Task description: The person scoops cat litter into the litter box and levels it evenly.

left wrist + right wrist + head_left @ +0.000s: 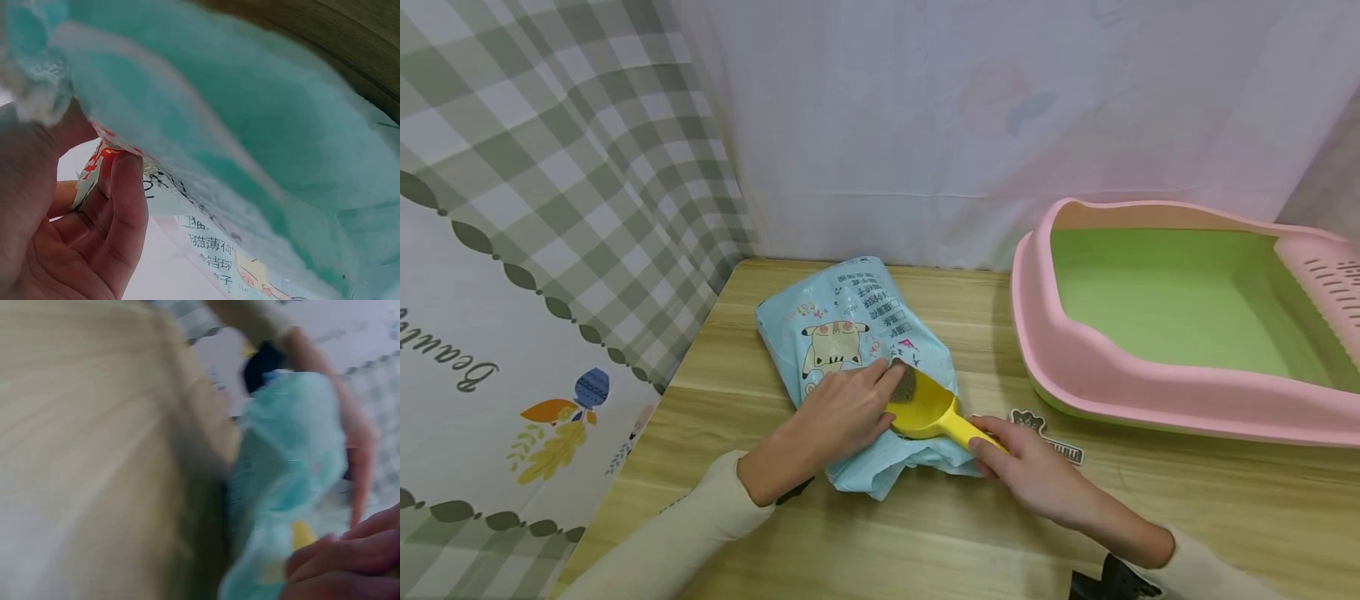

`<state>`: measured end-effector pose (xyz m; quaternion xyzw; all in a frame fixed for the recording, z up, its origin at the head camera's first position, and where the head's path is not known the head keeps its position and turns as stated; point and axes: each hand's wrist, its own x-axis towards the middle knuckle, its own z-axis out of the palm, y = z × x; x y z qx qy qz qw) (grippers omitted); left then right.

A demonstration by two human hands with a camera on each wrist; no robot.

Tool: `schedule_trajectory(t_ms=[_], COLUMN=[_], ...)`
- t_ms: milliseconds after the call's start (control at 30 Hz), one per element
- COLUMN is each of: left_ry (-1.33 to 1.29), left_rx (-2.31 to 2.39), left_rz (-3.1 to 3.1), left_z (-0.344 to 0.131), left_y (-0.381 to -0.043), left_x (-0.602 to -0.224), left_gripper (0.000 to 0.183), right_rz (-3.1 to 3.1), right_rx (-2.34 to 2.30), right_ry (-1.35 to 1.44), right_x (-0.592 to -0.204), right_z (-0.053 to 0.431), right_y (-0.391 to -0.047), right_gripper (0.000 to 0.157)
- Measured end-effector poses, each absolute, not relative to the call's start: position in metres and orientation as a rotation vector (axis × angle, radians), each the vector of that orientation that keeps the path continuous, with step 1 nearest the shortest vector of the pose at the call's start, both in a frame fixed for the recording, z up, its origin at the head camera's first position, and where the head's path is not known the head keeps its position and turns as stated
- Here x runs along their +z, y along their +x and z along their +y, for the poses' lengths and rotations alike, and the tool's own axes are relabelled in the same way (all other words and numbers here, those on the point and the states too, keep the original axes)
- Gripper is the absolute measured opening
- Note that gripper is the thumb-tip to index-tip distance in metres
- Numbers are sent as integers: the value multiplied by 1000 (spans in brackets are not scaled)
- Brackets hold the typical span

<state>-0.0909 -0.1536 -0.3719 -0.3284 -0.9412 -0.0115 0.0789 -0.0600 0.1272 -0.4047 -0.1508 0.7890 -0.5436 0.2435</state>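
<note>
The yellow scoop lies at the centre of the head view, its bowl inside the mouth of the blue bag, against grey granules. The scoop appears to be light, stiff plastic; hold it by the handle, lower right of the bowl. The bag appears soft, slick and heavy with its contents; take it by the film at the opening, as the bare film may slip or tear. The right hand is closed around the scoop handle. The left hand pinches the bag's edge between thumb and fingers. Bag markings: a cartoon cat, inverted in the head view, and Chinese print; 猫薄荷 is legible in the left wrist view. The pink-rimmed tray stands at right on the wooden table. At far left, the checked cloth carries "Beauti", the remainder cut off.
</note>
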Motion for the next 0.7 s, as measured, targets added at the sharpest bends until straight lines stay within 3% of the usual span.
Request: schedule_trajectory(t_ms=[300,700], left_ry=[-985,-956], left_rx=[-75,-72], left_rz=[-2778,-2813], left_z=[-157,-159], left_y=[-89,-87], left_x=[-366,-362], left_gripper=[51,60], right_rz=[2349,2402], right_rx=[-1594,-1525], right_ry=[-509,-517], right_x=[-427,-416], right_z=[123,103], right_y=[-54,-75], right_gripper=[40,43])
